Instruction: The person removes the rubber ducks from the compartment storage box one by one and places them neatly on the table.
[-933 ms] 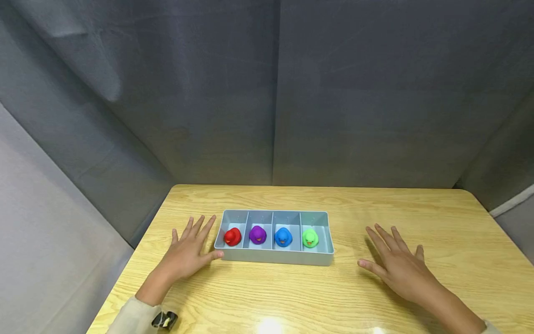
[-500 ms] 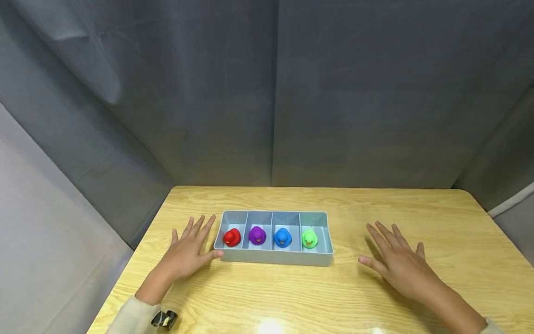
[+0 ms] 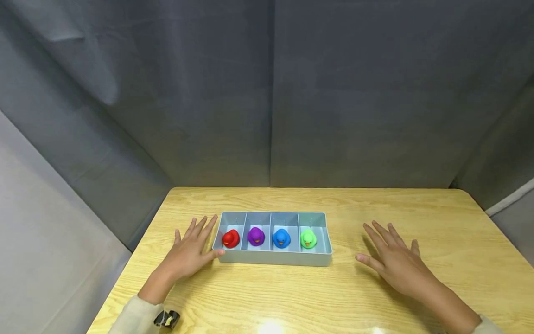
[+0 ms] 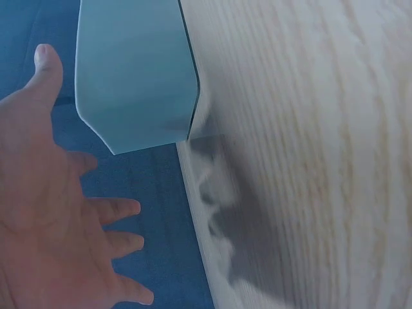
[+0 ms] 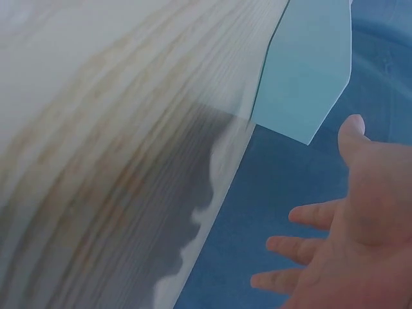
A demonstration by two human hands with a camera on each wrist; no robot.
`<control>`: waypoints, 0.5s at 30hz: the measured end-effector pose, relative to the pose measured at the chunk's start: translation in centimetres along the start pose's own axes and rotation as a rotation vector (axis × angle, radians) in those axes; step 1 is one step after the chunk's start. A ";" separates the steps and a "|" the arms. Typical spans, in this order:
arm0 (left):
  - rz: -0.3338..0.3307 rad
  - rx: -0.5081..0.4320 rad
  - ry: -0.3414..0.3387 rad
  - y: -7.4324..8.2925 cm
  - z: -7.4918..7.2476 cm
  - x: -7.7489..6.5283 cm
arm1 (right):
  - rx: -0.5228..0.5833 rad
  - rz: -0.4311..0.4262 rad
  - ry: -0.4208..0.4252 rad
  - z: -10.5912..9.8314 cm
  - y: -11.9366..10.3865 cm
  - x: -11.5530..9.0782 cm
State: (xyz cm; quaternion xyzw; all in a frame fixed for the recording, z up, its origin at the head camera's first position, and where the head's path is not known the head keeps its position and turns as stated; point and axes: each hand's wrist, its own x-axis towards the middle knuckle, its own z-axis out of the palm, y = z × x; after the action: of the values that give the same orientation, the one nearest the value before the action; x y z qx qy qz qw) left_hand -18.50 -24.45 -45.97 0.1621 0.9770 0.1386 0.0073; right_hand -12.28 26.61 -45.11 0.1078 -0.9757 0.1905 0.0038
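Note:
A blue-grey tray (image 3: 275, 258) with a row of compartments stands on the table. From left to right, its compartments hold a red rubber duck (image 3: 231, 238), a purple one (image 3: 256, 236), a blue one (image 3: 281, 238) and a light green one (image 3: 308, 239). My left hand (image 3: 189, 254) is spread at the tray's left end, fingers straight and holding nothing; its shadow on the wood in the left wrist view shows it raised. Off to the tray's right, my right hand (image 3: 398, 266) hovers with fingers spread, nothing in it. In both wrist views the tray's outside wall (image 4: 138, 77) appears near the hand.
The wooden table (image 3: 317, 297) has its far edge against a dark grey curtain (image 3: 333, 116). A lighter panel (image 3: 50, 241) rises on the left. A small black object (image 3: 167, 319) sits at my left sleeve (image 3: 139, 315).
The head view has shifted slightly, so the tray sits a little lower and further left in it. Both hands keep their spread pose, and the ducks stay in their compartments.

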 end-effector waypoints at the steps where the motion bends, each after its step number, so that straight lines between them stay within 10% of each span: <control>1: 0.000 -0.002 -0.003 0.0 0.0 0.0 | 0.000 -0.001 0.001 0.0 -0.1 0.0; 15: 0.006 -0.082 -0.024 0.8 1.0 1.5 | 0.056 -0.039 -0.010 0.8 -2.1 2.2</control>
State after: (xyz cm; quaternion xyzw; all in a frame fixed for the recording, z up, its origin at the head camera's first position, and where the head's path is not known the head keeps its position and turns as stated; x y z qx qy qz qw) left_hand -19.65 -23.02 -46.65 0.1660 0.9698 0.1767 0.0252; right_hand -13.96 23.97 -44.94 0.1277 -0.9678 0.2171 -0.0005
